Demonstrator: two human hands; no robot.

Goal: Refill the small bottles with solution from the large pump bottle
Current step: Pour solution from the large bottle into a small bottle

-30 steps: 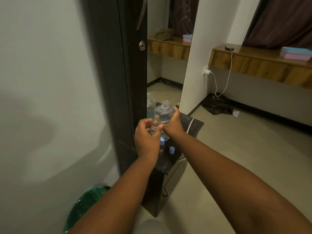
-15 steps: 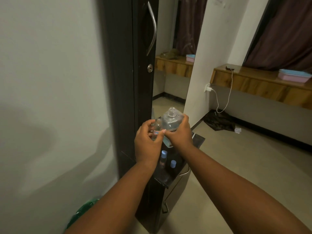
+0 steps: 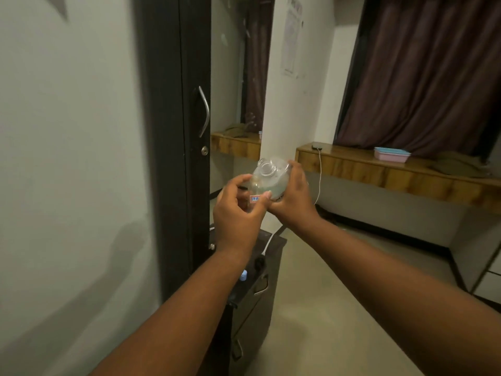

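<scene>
My right hand (image 3: 291, 198) grips the large clear bottle (image 3: 267, 177), which has no pump on its open neck and leans toward me and the left. My left hand (image 3: 238, 206) holds a small clear bottle with a red-and-white label (image 3: 254, 198) right beside and below the large bottle's neck; my fingers hide most of it. Both bottles are lifted well above the dark cabinet top (image 3: 273, 241). A small blue cap (image 3: 243, 275) lies on that cabinet top beneath my left forearm.
A tall dark wardrobe door with a metal handle (image 3: 204, 112) stands close on the left. A wooden shelf (image 3: 379, 169) at the right carries a pink-and-blue box (image 3: 391, 154) and a phone on a white cable. Dark curtains hang behind.
Both hands have risen from the cabinet top with the bottles. The large bottle has tipped further toward the small one. The view has tilted upward.
</scene>
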